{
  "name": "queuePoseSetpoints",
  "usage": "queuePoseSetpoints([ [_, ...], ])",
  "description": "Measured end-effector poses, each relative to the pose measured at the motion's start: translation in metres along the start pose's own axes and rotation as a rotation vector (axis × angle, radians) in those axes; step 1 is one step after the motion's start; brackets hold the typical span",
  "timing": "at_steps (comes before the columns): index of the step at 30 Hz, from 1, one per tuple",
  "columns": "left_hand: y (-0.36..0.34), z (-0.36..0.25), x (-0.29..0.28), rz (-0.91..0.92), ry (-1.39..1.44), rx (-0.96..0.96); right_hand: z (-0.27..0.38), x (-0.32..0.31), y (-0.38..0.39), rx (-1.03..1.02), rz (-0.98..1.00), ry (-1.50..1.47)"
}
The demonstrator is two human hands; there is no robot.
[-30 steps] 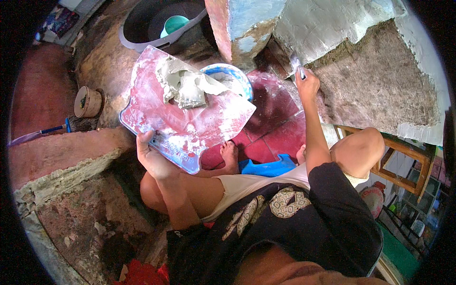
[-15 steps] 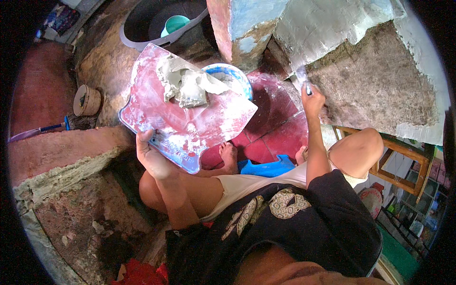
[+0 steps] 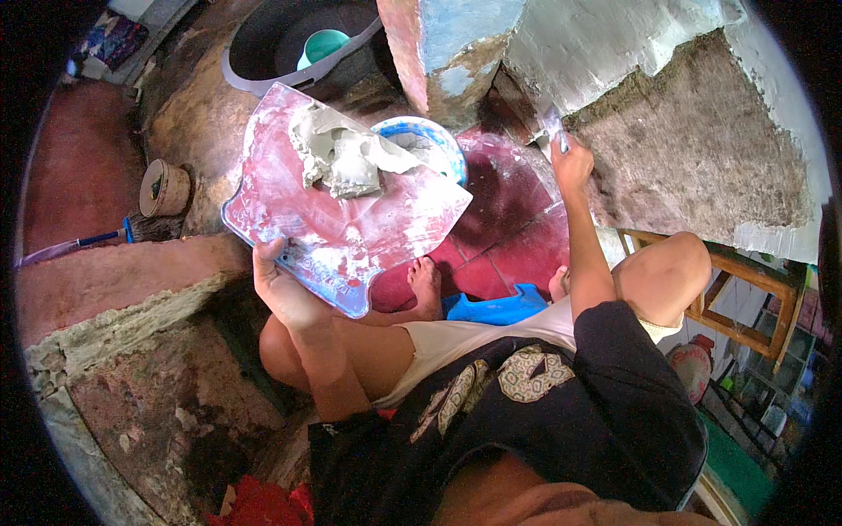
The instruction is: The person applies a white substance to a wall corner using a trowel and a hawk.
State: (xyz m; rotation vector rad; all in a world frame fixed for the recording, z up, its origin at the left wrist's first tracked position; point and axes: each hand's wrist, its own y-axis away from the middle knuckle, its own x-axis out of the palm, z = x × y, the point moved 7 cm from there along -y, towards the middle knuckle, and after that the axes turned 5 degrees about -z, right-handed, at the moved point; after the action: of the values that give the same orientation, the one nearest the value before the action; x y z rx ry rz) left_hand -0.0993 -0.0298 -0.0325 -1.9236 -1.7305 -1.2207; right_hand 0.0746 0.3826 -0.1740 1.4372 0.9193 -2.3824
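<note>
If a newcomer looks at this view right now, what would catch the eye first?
Probably the large pink board at centre-left, its blue edge in the left grip, bearing a lump of grey-white paste. Next, at upper right, a rough brown patch stands out, with pale grey coating above it.

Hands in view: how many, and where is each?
2: the left hand holds the pinkish board at its near edge; the right hand grips a small tool beside the rough wall patch. No other hands show, though some could be out of view.
</note>
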Motion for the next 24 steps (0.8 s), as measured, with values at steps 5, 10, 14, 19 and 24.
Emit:
queuePoseSetpoints([
  [5,0.002,-0.002,0.002,-0.073,-0.067,0.022,-0.02,-0.017,0.015,-0.047,-0.16,0.022],
  [10,0.0,-0.002,-0.004,-0.092,-0.112,0.034,-0.036,-0.038,0.029,0.057,-0.116,-0.005],
  [14,-0.001,0.003,-0.003,-0.191,-0.2,0.064,-0.04,-0.047,0.04,0.181,-0.064,-0.041],
  [19,-0.005,0.034,0.01,-0.016,-0.341,-0.155,0.04,-0.094,0.015,0.454,0.341,-1.236],
  [24,0.004,0.073,0.026,0.17,-0.279,-0.477,0.109,-0.131,0.004,0.32,0.678,-1.602],
])
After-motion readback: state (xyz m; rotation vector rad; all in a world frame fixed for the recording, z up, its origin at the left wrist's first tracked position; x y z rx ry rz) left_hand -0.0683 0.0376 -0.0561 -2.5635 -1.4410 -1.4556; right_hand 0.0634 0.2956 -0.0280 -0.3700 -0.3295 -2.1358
